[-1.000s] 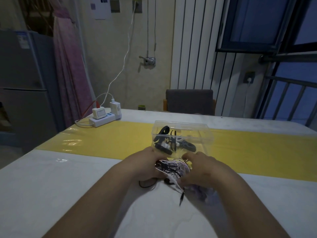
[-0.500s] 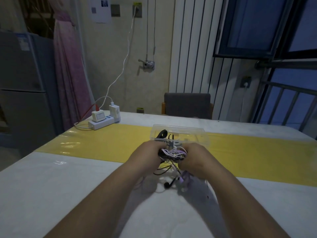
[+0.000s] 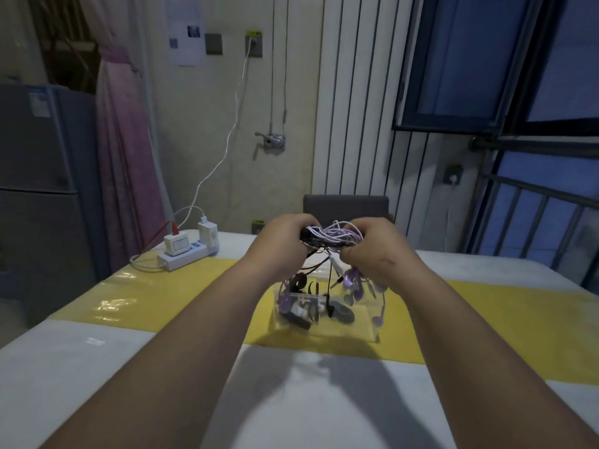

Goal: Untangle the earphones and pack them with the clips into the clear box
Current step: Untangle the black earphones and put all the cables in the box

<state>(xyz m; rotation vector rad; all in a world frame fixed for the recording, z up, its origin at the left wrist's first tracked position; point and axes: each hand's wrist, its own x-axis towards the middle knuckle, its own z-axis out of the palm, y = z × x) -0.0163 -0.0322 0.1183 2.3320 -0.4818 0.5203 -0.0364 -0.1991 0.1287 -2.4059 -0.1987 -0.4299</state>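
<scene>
The earphones [image 3: 327, 236], a knot of purple, white and black cords, were held in the air between both hands, directly above the clear box [image 3: 368, 327]. The left hand [image 3: 283, 243] gripped the knot from nine o'clock and the right hand [image 3: 376, 254] from three o'clock, so the densest part of the bundle lay bridged between the two sets of knuckles. The left fingers [image 3: 303, 222] were curled tightly over the top of the black end of the bundle, pressed together rather than spread. The right fingers [image 3: 368, 226] were likewise curled round the purple and white loops, with the thumb tucked beneath them. Whether any single cord was pinched apart from the rest could not be told.

Loose strands hung from the knot toward six o'clock. A black cord dropped straight down into the box, and a cluster of purple earbuds [image 3: 351, 283] dangled just under the right hand, beside a small jack plug. The box stood open on the yellow runner [image 3: 155, 296] of the white table [image 3: 291, 403], and dark clips [image 3: 342, 314] lay on its floor.

From the box, a white power strip [image 3: 183, 259] with chargers plugged in sat at ten o'clock near the table's far edge, and a dark chair back [image 3: 345, 205] showed at twelve o'clock behind the hands.
</scene>
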